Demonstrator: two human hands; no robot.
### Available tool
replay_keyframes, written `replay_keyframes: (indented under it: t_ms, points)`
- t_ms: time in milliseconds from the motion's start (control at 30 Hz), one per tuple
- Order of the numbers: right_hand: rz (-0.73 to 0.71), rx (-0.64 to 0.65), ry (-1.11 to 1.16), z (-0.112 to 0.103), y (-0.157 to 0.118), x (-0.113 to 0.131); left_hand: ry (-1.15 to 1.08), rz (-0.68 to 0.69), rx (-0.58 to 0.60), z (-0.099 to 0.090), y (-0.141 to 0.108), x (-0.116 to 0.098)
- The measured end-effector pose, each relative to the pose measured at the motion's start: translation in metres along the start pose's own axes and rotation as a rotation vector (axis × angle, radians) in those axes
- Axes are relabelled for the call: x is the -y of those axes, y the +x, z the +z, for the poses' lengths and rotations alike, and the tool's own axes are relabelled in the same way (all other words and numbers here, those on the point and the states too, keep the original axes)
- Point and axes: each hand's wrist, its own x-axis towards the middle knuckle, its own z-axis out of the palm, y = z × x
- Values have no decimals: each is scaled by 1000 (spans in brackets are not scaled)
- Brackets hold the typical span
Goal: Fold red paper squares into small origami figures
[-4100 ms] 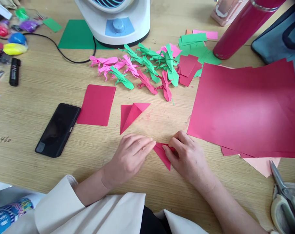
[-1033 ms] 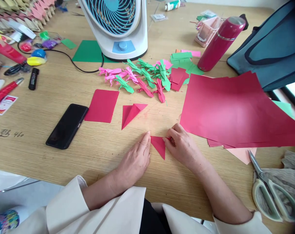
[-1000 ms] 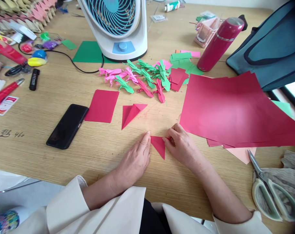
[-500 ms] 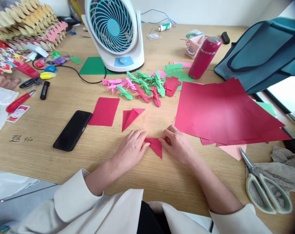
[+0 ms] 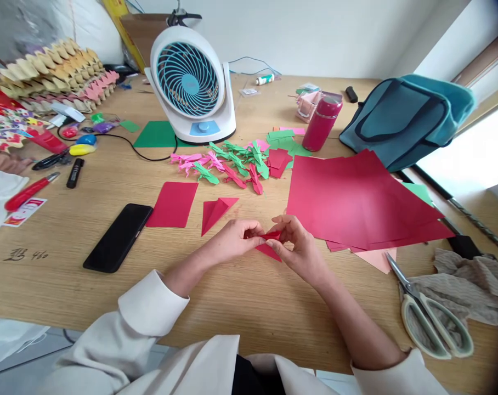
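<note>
Handwriting [image 5: 27, 255] ending in "460" marks the surface [image 5: 228, 312] left of the phone [image 5: 118, 238]; the lettering on the black marker [image 5: 75, 173] is too small to read. The red paper [image 5: 269, 252], matte and folded to a downward point, is between the left hand [image 5: 241, 240] and right hand [image 5: 298, 247], fingers of both pinching it.

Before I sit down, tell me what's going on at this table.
A person's left hand and right hand are holding a small folded red paper between them. Another folded red piece lies just beyond the left hand, with some red rectangles and a black phone farther left. Pink, green and red paper figures lie in front of a fan. Large red sheets lie to the right.
</note>
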Motion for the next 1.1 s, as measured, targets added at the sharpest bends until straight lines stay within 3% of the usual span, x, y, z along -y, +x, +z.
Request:
replay_keyframes:
  t_ms: [167,367,700,900,1100]
  points:
    - [200,11,344,3,3,-13,-236,-10,-110,12,5,16]
    - [301,-70,406,5,6,-14,-359,-21,-155,20,4,22]
    - [231,-127,385,9,4,-16,-364,7,-155,22,2,21]
    - [212,-83,362,10,2,-17,-301,45,-256,26,1,18]
    - [227,-110,366,9,2,-16,-364,18,-243,25,0,18]
